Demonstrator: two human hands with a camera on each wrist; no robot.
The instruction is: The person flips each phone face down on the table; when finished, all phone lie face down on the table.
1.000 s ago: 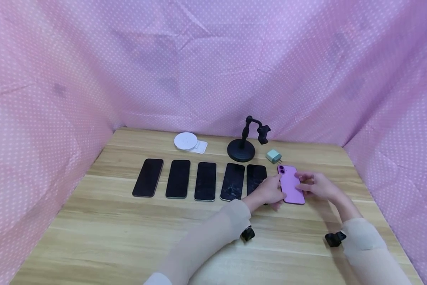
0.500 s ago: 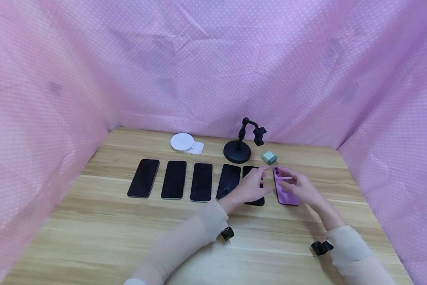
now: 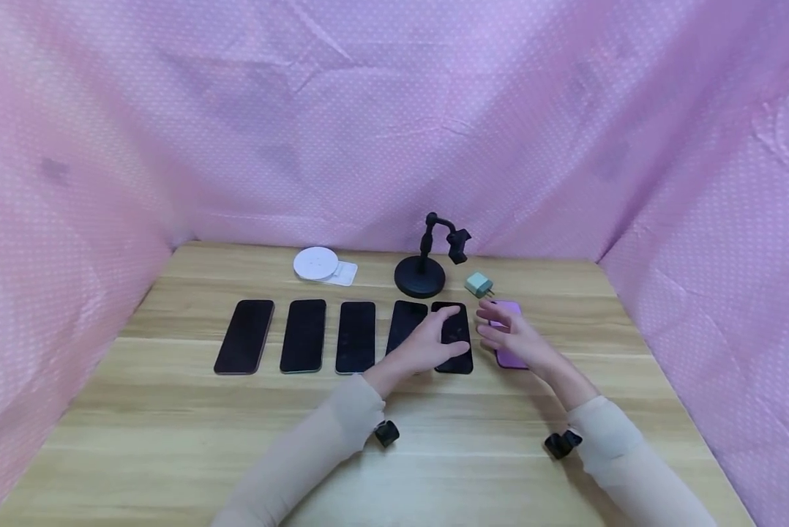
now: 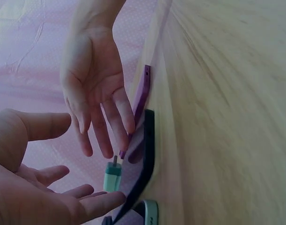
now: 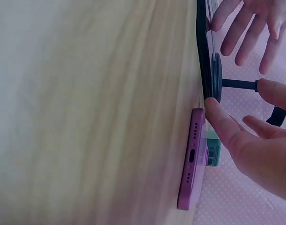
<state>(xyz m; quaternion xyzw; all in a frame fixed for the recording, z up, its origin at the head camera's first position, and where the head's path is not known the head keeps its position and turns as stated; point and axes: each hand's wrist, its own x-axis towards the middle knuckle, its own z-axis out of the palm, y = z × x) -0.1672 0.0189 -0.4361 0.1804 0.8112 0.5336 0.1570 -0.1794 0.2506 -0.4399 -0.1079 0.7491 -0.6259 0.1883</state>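
In the head view my left hand hovers over the two phones right of the row's middle, thumb and fingers spread, holding nothing. One of those is the black phone, lying screen up between my hands. My right hand is above the purple phone, which lies back up at the row's right end; its fingers are apart and loosely bent. Seen from the right wrist, the purple phone lies flat on the table, its port end toward the camera. The left wrist view shows both hands with nothing between their fingers.
Left of my hands lie more dark phones in a row on the wooden table. Behind them are a white round charging pad, a black phone stand and a green plug adapter. A pink dotted curtain surrounds the table.
Both hands have let go of the purple phone and risen off it. The left hand has moved left over the black phones, and the right hand has shifted left. The head view has turned slightly.
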